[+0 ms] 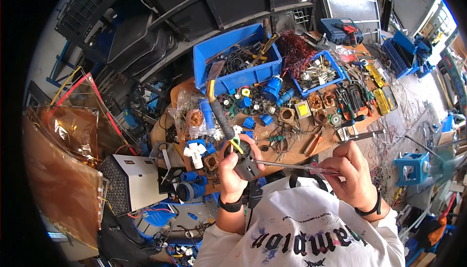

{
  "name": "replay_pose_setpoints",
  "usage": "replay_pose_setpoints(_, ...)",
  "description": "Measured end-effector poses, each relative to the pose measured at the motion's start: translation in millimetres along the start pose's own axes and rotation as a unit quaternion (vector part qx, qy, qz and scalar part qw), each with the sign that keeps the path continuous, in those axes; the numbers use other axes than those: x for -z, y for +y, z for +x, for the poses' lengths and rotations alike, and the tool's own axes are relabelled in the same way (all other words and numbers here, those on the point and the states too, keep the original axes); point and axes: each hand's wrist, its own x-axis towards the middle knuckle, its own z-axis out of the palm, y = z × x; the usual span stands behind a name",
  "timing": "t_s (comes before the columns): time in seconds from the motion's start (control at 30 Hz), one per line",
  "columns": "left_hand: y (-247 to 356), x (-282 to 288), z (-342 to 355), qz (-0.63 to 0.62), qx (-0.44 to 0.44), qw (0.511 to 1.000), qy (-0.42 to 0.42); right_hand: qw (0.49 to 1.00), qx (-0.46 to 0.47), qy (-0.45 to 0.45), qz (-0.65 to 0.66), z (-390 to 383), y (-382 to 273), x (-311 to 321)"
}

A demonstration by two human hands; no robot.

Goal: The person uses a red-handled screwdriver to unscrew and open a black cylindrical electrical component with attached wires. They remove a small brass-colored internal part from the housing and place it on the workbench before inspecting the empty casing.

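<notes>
A dark cylindrical fitting (247,168) sits in my left hand (232,175), whose fingers wrap round it. From its top a thick black cable (221,118) runs up, with a yellow sheathed part and a green-yellow wire near the fitting. My right hand (348,172) grips a screwdriver (284,165) by its clear reddish handle; the thin metal shaft reaches across to the side of the fitting, and I cannot tell whether its tip is inside. A white pipe fitting (193,156) lies just left of my left hand.
A cluttered wooden bench (275,152) holds a blue crate of cables and tools (199,72), a blue tray of metal parts (315,71), pliers (314,142), red wire (296,53) and a drill case (340,31). A white-topped box (141,184) stands left; a turquoise stand (411,169) is at right.
</notes>
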Motion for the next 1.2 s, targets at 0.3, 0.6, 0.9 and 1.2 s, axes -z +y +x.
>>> replay_pose_setpoints(0.3, 1.9, -0.7, -2.0, 0.002, -0.003, 1.000, 0.003, 0.974, -0.127, -0.155, 0.106, 5.2, -10.9, 10.4)
replay_pose_setpoints(0.6, 2.4, 0.3, -1.8, 0.019, -0.001, 1.000, -0.001, 0.999, -0.009, -0.004, 0.032, 2.5, -0.1, -3.6)
replay_pose_setpoints(0.9, 2.4, -0.9, 2.1, 0.147, -0.054, 0.988, 0.006, 0.963, -0.154, -0.150, 0.165, 12.0, -3.7, 9.8)
replay_pose_setpoints(1.2, 3.9, -3.0, 5.0, 0.124, -0.033, 0.992, 0.018, 0.986, -0.089, -0.084, 0.117, 9.9, 4.3, 4.7)
